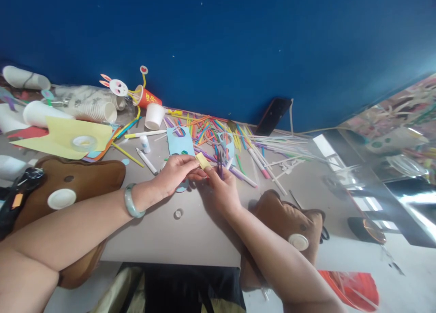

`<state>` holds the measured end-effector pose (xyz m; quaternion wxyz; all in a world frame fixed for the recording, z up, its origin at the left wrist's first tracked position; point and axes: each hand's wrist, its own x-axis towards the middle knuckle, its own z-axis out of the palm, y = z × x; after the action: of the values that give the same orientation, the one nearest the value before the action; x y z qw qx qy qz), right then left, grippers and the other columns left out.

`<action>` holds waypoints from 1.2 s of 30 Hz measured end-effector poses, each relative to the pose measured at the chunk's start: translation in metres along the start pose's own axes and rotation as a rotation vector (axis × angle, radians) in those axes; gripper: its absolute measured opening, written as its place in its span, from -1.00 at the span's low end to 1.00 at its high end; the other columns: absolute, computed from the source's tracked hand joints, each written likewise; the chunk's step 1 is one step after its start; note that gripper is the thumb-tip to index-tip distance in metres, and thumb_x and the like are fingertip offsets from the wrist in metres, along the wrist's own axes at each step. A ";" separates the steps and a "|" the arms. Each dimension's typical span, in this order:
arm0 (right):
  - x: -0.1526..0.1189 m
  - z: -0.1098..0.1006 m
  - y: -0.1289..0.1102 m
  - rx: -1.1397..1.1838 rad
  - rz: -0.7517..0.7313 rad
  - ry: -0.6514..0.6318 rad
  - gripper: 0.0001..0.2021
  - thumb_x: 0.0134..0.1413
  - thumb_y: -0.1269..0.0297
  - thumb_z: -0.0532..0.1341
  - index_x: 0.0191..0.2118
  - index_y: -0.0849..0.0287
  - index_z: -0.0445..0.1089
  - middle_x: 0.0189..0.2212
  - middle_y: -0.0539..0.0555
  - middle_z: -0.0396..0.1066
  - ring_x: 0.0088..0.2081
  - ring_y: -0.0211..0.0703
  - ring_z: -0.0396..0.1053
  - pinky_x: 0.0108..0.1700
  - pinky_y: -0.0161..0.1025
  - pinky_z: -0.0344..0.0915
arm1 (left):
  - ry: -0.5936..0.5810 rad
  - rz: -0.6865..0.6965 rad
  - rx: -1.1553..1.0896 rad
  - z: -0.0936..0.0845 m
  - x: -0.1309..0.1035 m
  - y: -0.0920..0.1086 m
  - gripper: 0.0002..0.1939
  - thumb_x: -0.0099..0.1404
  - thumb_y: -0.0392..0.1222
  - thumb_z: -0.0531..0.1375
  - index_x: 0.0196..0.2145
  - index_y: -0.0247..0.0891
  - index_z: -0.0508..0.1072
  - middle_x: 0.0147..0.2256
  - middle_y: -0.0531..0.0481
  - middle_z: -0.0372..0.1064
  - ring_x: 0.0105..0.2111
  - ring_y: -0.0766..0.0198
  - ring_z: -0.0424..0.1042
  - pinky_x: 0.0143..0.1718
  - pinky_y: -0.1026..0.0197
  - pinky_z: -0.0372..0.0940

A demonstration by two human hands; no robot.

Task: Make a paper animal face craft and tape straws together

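Observation:
A small piece of yellow paper (202, 161) is between my two hands above the table. My left hand (177, 173), with a pale green bangle at its wrist, pinches the left side of the paper. The thumb of my right hand (223, 189) presses on the paper's lower right edge. Dark scissors (220, 164) stick up out of the right hand, their handles partly hidden by the fingers. Just beyond the hands lies a light blue paper sheet (180, 145) with round holes cut in it. A small clear round object (178, 213) rests on the table nearer to me.
Colourful sticks and straws (204, 129) lie scattered along the blue wall. To the left are yellow paper (57, 133) under a tape roll (84, 143), stacked paper cups (98, 111) and a rabbit-decorated cup (149, 97). Brown cushions (112, 170) flank my arms. A phone (274, 115) leans on the wall.

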<state>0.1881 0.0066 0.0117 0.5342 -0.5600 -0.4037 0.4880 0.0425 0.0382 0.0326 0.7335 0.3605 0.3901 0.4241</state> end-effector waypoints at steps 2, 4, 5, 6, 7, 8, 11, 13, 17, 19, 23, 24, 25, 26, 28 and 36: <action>-0.001 0.000 -0.001 -0.016 0.009 0.001 -0.63 0.01 0.05 0.33 -0.56 0.15 0.23 -0.64 -0.09 0.14 -0.55 -0.32 0.04 -0.47 -0.28 0.03 | -0.002 -0.003 -0.014 0.000 0.000 0.001 -0.83 0.10 -0.20 0.36 -0.40 -0.37 0.54 -0.45 -0.06 0.51 -0.41 0.31 0.52 -0.34 0.32 0.45; -0.001 0.001 -0.001 -0.021 0.016 0.005 -0.64 0.02 0.05 0.32 -0.56 0.15 0.23 -0.64 -0.09 0.15 -0.55 -0.32 0.05 -0.46 -0.28 0.04 | -0.015 0.001 -0.010 0.000 -0.001 0.001 -0.85 0.09 -0.22 0.35 -0.40 -0.38 0.55 -0.45 -0.06 0.52 -0.41 0.32 0.52 -0.32 0.32 0.45; -0.002 0.001 -0.002 -0.025 0.015 0.009 -0.64 0.03 0.06 0.32 -0.56 0.15 0.23 -0.64 -0.10 0.15 -0.54 -0.32 0.06 -0.46 -0.28 0.04 | -0.024 0.005 -0.006 0.000 -0.001 0.001 -0.85 0.08 -0.23 0.35 -0.41 -0.38 0.56 -0.45 -0.06 0.52 -0.41 0.32 0.52 -0.32 0.32 0.44; -0.002 0.001 -0.002 -0.033 0.010 0.012 -0.64 0.03 0.07 0.32 -0.56 0.15 0.23 -0.63 -0.10 0.15 -0.54 -0.33 0.06 -0.46 -0.28 0.04 | -0.029 0.009 -0.002 0.000 -0.001 0.001 -0.85 0.08 -0.22 0.36 -0.41 -0.38 0.56 -0.45 -0.06 0.52 -0.42 0.33 0.52 -0.32 0.33 0.44; -0.002 0.001 -0.003 -0.041 0.003 0.012 -0.65 0.03 0.08 0.32 -0.56 0.16 0.23 -0.63 -0.10 0.15 -0.54 -0.33 0.06 -0.45 -0.28 0.04 | -0.029 0.012 0.001 0.000 -0.001 0.001 -0.84 0.08 -0.21 0.36 -0.42 -0.38 0.55 -0.46 -0.05 0.52 -0.43 0.34 0.51 -0.32 0.33 0.44; -0.003 0.001 -0.003 -0.046 -0.005 0.009 -0.66 0.03 0.09 0.32 -0.56 0.16 0.24 -0.63 -0.10 0.16 -0.54 -0.33 0.06 -0.45 -0.28 0.04 | -0.024 0.014 -0.001 0.000 -0.001 0.000 -0.83 0.08 -0.19 0.37 -0.43 -0.37 0.55 -0.47 -0.05 0.52 -0.44 0.34 0.51 -0.34 0.33 0.44; -0.005 0.002 -0.007 -0.048 -0.024 -0.025 -0.69 0.02 0.12 0.32 -0.55 0.17 0.29 -0.62 -0.08 0.19 -0.53 -0.32 0.07 -0.45 -0.28 0.04 | 0.003 0.004 -0.007 -0.001 -0.001 0.000 -0.78 0.08 -0.13 0.39 -0.43 -0.36 0.53 -0.48 -0.03 0.51 -0.45 0.33 0.50 -0.41 0.34 0.42; -0.006 0.002 -0.010 -0.051 -0.028 -0.043 -0.71 0.01 0.13 0.32 -0.56 0.17 0.31 -0.62 -0.08 0.19 -0.54 -0.32 0.07 -0.45 -0.28 0.05 | 0.012 -0.007 0.006 -0.001 -0.002 0.000 -0.77 0.09 -0.12 0.38 -0.41 -0.35 0.52 -0.48 -0.03 0.50 -0.47 0.33 0.50 -0.45 0.35 0.40; -0.008 0.001 -0.015 -0.080 -0.017 -0.044 -0.75 -0.06 0.16 0.36 -0.54 0.16 0.34 -0.62 -0.09 0.18 -0.54 -0.33 0.07 -0.46 -0.29 0.06 | 0.018 -0.024 0.065 -0.001 -0.004 0.005 -0.80 0.16 -0.12 0.33 -0.43 -0.33 0.49 -0.55 -0.01 0.46 -0.56 0.37 0.44 -0.55 0.38 0.33; -0.008 0.000 -0.016 -0.073 -0.005 -0.035 -0.76 -0.07 0.14 0.36 -0.50 0.15 0.36 -0.61 -0.09 0.20 -0.54 -0.33 0.09 -0.47 -0.30 0.07 | 0.029 -0.013 0.105 0.000 -0.006 0.008 -0.80 0.18 -0.11 0.30 -0.43 -0.32 0.49 -0.58 0.00 0.45 -0.61 0.41 0.39 -0.61 0.40 0.26; -0.006 -0.003 -0.014 -0.018 -0.006 -0.033 -0.76 -0.05 0.09 0.33 -0.42 0.15 0.39 -0.56 -0.08 0.23 -0.52 -0.32 0.12 -0.46 -0.32 0.11 | 0.043 0.013 0.161 0.001 -0.007 0.013 -0.82 0.16 -0.13 0.28 -0.45 -0.31 0.47 -0.65 0.05 0.37 -0.68 0.44 0.29 -0.67 0.41 0.17; -0.005 -0.003 -0.013 -0.018 -0.009 -0.038 -0.76 -0.04 0.08 0.32 -0.41 0.16 0.40 -0.57 -0.09 0.23 -0.53 -0.33 0.11 -0.46 -0.32 0.11 | 0.039 0.019 0.169 0.001 -0.008 0.014 -0.83 0.16 -0.14 0.28 -0.45 -0.31 0.47 -0.66 0.06 0.35 -0.68 0.43 0.28 -0.67 0.41 0.15; -0.005 -0.004 -0.013 -0.027 -0.009 -0.046 -0.76 -0.03 0.08 0.32 -0.41 0.16 0.40 -0.58 -0.09 0.22 -0.53 -0.34 0.09 -0.47 -0.32 0.09 | 0.031 0.023 0.178 0.001 -0.007 0.014 -0.83 0.16 -0.14 0.27 -0.45 -0.31 0.48 -0.67 0.06 0.34 -0.68 0.43 0.28 -0.67 0.41 0.14; -0.005 -0.004 -0.012 -0.042 -0.009 -0.051 -0.76 -0.03 0.08 0.32 -0.42 0.17 0.41 -0.59 -0.10 0.20 -0.54 -0.34 0.07 -0.48 -0.32 0.07 | 0.021 0.025 0.186 0.000 -0.007 0.014 -0.83 0.16 -0.14 0.26 -0.44 -0.31 0.48 -0.68 0.07 0.33 -0.68 0.44 0.27 -0.67 0.41 0.12; -0.005 -0.004 -0.012 -0.079 -0.014 -0.056 -0.75 -0.02 0.09 0.31 -0.44 0.18 0.39 -0.61 -0.11 0.17 -0.56 -0.35 0.03 -0.49 -0.32 0.03 | 0.003 0.029 0.200 0.000 -0.007 0.013 -0.84 0.17 -0.14 0.25 -0.44 -0.30 0.49 -0.70 0.09 0.30 -0.70 0.45 0.24 -0.68 0.41 0.09; -0.009 -0.002 -0.019 -0.115 0.002 -0.092 -0.76 -0.02 0.13 0.30 -0.50 0.18 0.34 -0.64 -0.12 0.10 -0.57 -0.35 -0.01 -0.52 -0.33 0.02 | -0.015 0.039 0.221 -0.001 -0.007 0.011 -0.79 0.18 -0.10 0.25 -0.50 -0.29 0.43 -0.70 0.11 0.27 -0.71 0.46 0.21 -0.68 0.40 0.05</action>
<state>0.1898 -0.0005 0.0317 0.4814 -0.5673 -0.4547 0.4895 0.0354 0.0366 0.0435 0.6837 0.4497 0.4220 0.3901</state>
